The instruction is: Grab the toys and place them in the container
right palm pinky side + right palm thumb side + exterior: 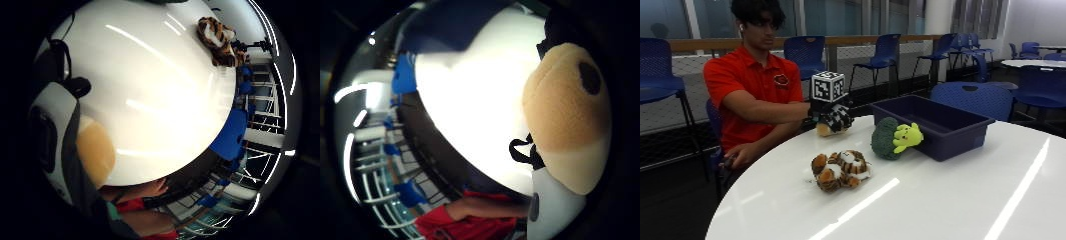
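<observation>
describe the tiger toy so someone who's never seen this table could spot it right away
On the round white table, look in front of the dark blue bin, nearer the camera. The tiger toy lies alone there, orange with black stripes, unlike the green plush leaning against the bin.

No text, label, brand or number can be read on anything in these views.

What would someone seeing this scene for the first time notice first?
Probably the gloved right hand at the white table's far edge, holding a tan plush toy just above the tabletop. Next, the striped tiger toy lying mid-table, and the green broccoli toy leaning against the dark blue container beside it.
</observation>
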